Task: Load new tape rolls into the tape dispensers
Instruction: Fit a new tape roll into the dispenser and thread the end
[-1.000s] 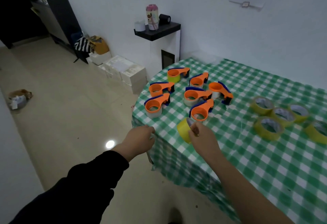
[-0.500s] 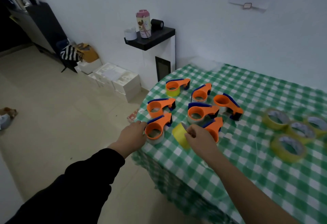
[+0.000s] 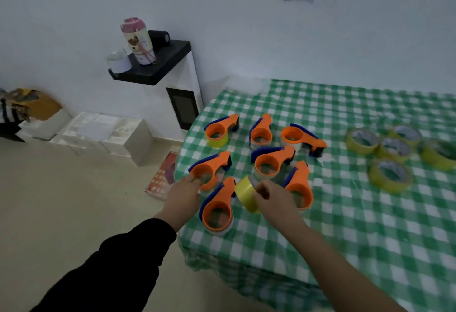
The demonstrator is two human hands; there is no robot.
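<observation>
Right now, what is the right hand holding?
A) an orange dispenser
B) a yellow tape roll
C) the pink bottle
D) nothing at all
B: the right hand has its fingers pinched on a yellow tape roll, held on edge.

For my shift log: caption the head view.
Right hand holds yellow tape roll; left hand touches an orange dispenser.

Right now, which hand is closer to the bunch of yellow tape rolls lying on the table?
Right. The right hand, gripping one yellow roll, is left of the loose rolls; the left hand is farther left, at an orange dispenser.
</observation>
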